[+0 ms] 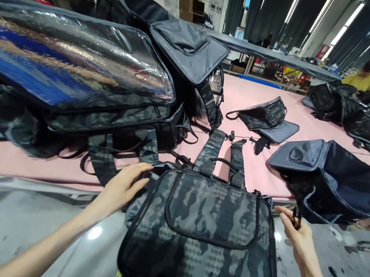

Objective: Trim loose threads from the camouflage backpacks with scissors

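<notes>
A camouflage backpack [213, 220] in grey and black lies in front of me, its padded straps [209, 152] stretched away over the pink table edge. Its flap has dark piping and a rounded pocket outline near the top. At the upper left corner, my left hand [129, 183] rests against the side fabric, thumb and fingers spread. Beyond the upper right corner, my right hand [298, 227] has its fingertips beside the bag's edge. Small black thread snips [296, 219] are held in that hand, partly hidden by the fingers.
A big bag with a shiny foil-lined lid [76, 62] stands open at left, with another grey-lidded bag [187, 46] behind. On the pink table [250, 90] lie a small bag [264, 116] and an open bag [345, 181]. A person in yellow [363, 80] is farther back.
</notes>
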Demonstrator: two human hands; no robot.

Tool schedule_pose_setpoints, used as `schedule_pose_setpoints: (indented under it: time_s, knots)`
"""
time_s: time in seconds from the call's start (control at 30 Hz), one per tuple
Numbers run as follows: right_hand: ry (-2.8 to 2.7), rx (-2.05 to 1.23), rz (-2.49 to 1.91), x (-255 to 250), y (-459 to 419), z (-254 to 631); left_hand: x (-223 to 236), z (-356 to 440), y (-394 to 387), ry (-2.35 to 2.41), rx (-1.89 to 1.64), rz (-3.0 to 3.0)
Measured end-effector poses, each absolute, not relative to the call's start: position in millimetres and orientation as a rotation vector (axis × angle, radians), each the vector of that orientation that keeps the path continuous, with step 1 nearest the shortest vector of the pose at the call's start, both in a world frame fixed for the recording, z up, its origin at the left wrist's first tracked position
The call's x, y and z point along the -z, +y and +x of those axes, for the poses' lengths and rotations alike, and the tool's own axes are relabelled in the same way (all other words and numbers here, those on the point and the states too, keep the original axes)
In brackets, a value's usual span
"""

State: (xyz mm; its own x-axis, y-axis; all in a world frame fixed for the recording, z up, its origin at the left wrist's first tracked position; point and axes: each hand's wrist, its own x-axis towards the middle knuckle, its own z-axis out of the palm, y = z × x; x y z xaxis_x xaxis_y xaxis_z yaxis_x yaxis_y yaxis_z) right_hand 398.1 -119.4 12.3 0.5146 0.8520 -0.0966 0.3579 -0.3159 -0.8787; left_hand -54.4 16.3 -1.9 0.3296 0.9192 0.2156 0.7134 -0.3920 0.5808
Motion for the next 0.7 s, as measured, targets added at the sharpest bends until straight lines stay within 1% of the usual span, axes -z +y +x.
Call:
schedule_pose_setpoints:
  time_s: [0.1, 0.23, 0.43, 0.7]
  knots:
    - [-0.927, -0.718, -1.940, 4.3, -113.4, 397.5, 5.6, -51.4, 25.7, 1.573, -0.548, 1.951]
    - [-0.899, -0.737, -1.933, 25.6, -107.7, 393.9, 14.4, -36.4, 41.2, 1.580, -0.351, 1.774]
    - [-0.812, -0.717, -1.949, 44.6, -112.3, 398.5, 20.1, -18.8, 56.8, 1.426, -0.342, 1.826]
    - [-0.770, -0.752, -1.872, 38.8, -117.5, 387.1, 11.6, -13.9, 57.8, 1.451, -0.323, 1.959]
